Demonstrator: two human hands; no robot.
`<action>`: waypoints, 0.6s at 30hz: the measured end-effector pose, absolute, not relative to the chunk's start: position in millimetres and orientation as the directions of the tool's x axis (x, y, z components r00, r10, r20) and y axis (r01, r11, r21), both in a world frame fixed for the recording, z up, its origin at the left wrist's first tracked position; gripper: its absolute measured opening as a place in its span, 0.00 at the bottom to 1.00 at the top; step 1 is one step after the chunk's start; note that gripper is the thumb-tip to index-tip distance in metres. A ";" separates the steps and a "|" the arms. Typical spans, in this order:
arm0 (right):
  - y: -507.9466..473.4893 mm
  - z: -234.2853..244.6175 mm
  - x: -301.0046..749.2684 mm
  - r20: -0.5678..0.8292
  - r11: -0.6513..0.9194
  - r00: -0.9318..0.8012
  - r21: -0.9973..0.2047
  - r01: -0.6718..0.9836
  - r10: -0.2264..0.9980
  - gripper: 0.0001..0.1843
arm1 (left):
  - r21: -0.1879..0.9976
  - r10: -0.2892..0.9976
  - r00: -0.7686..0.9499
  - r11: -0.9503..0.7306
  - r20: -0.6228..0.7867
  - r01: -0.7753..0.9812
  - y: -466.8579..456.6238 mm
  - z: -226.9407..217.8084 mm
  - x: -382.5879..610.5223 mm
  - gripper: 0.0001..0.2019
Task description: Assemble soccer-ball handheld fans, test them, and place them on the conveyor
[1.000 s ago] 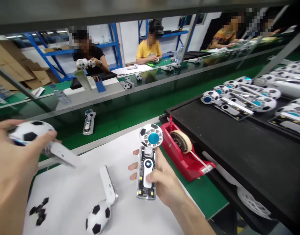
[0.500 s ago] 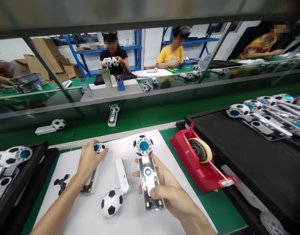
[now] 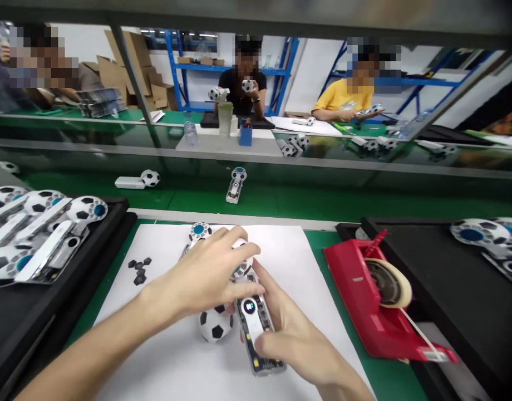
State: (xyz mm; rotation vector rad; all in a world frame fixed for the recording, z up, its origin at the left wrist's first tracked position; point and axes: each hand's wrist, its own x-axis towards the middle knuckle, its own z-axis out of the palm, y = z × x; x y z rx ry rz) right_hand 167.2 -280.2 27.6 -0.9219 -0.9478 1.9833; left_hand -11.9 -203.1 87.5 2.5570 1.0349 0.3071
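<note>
My right hand grips a clear-bodied handheld fan by its handle, thumb on the white centre strip, over the white mat. My left hand reaches across and covers the fan's football-patterned head, fingers curled over it. A football-shaped cover lies on the mat just under my left hand; the rest of that part is hidden. Behind my left hand lies another open fan with a blue hub.
A red tape dispenser stands right of the mat. Black trays with several fans sit at the left and right. Small black pieces lie on the mat. Two fans lie on the green conveyor; people work opposite.
My left hand left the fan it set down on the mat and moved right onto the head of the fan in my right hand. My view swung left.
</note>
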 end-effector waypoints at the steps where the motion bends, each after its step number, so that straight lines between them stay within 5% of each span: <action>1: -280.9 29.6 168.5 -0.298 -0.450 -0.463 -0.854 -0.262 0.835 0.61 | 0.441 0.733 0.679 -0.625 0.047 0.644 -201.9 87.0 -15.2 0.16; 3: -282.4 35.8 171.6 -0.318 -0.417 -0.415 -0.892 -0.173 0.852 0.56 | 0.520 0.801 0.597 -0.531 0.051 0.669 -200.8 84.2 -24.2 0.13; 6: -284.0 48.1 171.3 -0.283 -0.307 -0.224 -0.948 -0.085 0.933 0.30 | 0.618 0.899 0.417 -0.406 0.135 0.674 -204.5 78.1 -38.4 0.11; 9: -284.6 58.9 162.2 -0.086 -0.087 0.102 -0.996 0.004 0.991 0.14 | 0.725 0.951 0.270 -0.291 0.149 0.625 -213.5 72.9 -46.9 0.13; 11: -284.4 64.2 154.7 0.065 0.046 0.246 -0.996 0.082 0.967 0.10 | 0.820 0.957 0.288 -0.185 0.025 0.542 -221.1 70.5 -48.6 0.14; 15: -279.0 74.6 148.3 0.329 0.256 0.256 -0.925 0.281 0.909 0.05 | 0.931 0.852 0.468 0.057 -0.233 0.360 -237.5 65.9 -47.6 0.17; 18: -267.1 84.9 153.1 0.456 0.382 0.120 -0.840 0.385 0.882 0.04 | 0.953 0.810 0.514 0.173 -0.282 0.250 -252.1 59.6 -46.4 0.13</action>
